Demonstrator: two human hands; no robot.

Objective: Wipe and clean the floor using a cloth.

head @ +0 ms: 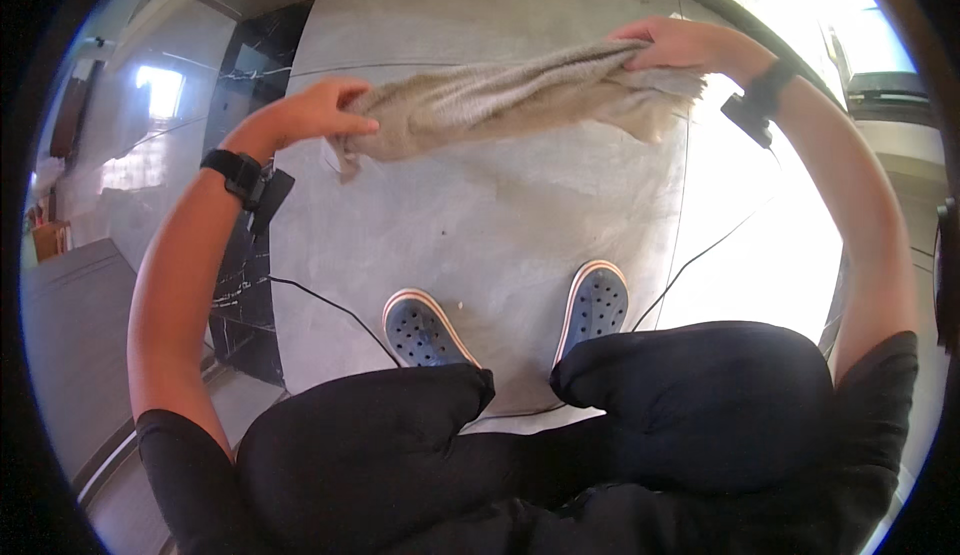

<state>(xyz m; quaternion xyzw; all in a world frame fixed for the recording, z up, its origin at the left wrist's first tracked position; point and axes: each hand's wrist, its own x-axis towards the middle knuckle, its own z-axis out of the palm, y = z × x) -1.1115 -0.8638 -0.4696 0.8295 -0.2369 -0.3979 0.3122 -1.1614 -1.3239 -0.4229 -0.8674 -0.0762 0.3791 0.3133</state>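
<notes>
A beige cloth (pixel 487 105), loosely bunched lengthwise, stretches between my two hands above the grey floor (pixel 480 210). Its left end is pinched between the thumb and fingers of my left hand (pixel 319 114). My right hand (pixel 671 49) grips the upper edge near the other end, and a frayed corner hangs below those fingers. Folds run along the cloth, and its lower edge is slightly blurred. Each wrist wears a black strap with a small dark device, the left device (pixel 270 199) and the right device (pixel 750 116).
My feet in blue clogs (pixel 596 304) stand on the floor below the cloth. Thin black cables (pixel 337 301) run beside my legs. Black marble-patterned trim (pixel 247 285) edges the floor at left, by a glossy panel (pixel 161 97). Bright sunlight falls on the floor at right.
</notes>
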